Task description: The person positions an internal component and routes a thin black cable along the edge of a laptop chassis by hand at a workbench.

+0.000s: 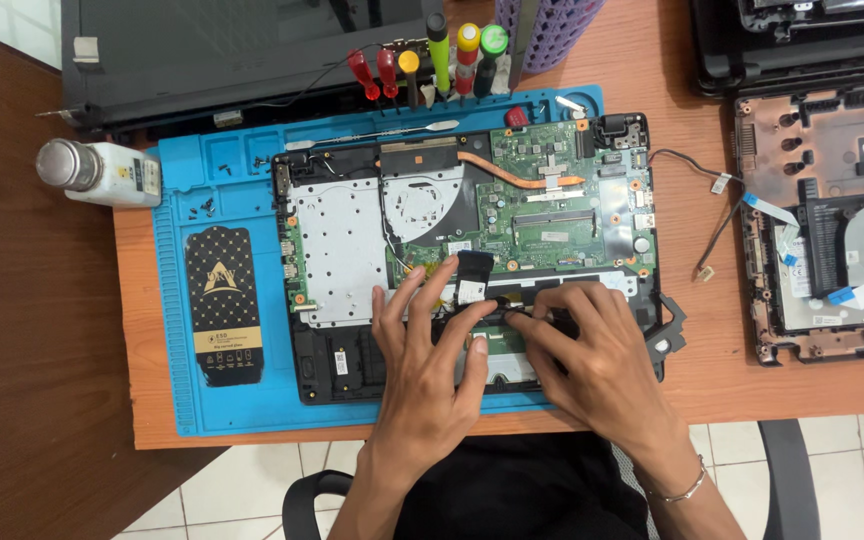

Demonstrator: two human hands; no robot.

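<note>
Both my hands lie on the opened laptop (352, 230): left hand (430, 372) spread flat, right hand (592, 350) at three o'clock pinching a black strip (512, 312); green board exposed.

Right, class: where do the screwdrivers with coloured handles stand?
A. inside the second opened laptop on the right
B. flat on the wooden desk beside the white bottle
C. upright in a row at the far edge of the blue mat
C: the screwdrivers stand upright at the blue mat's far edge.

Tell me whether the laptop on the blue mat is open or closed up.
Open: the laptop on the blue mat has its cover off, with board, fan and copper pipe exposed.
</note>
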